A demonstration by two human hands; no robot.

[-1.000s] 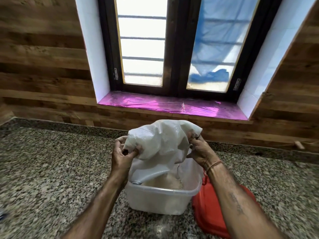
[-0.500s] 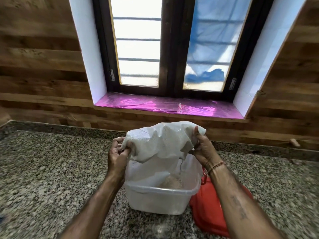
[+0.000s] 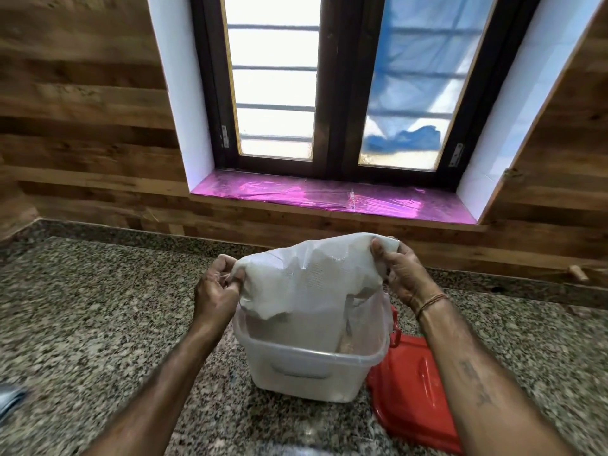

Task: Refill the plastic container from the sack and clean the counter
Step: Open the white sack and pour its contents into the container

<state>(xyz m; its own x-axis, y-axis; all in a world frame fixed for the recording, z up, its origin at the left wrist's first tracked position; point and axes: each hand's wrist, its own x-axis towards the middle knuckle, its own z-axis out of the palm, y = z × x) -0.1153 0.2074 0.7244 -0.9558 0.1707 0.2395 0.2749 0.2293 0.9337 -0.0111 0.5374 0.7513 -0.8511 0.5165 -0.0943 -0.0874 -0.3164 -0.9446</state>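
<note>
- Over the plastic container [image 3: 306, 366], your left hand [image 3: 215, 291] and right hand [image 3: 403, 278] each grip the upturned sack [image 3: 312, 278], emptying it
- Red lid [image 3: 414, 399] parked on bench [image 3: 98, 324], keeping the mouth clear

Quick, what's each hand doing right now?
Left hand: closed, gripping the sack at one corner.
Right hand: closed, gripping the sack's other corner.
</note>
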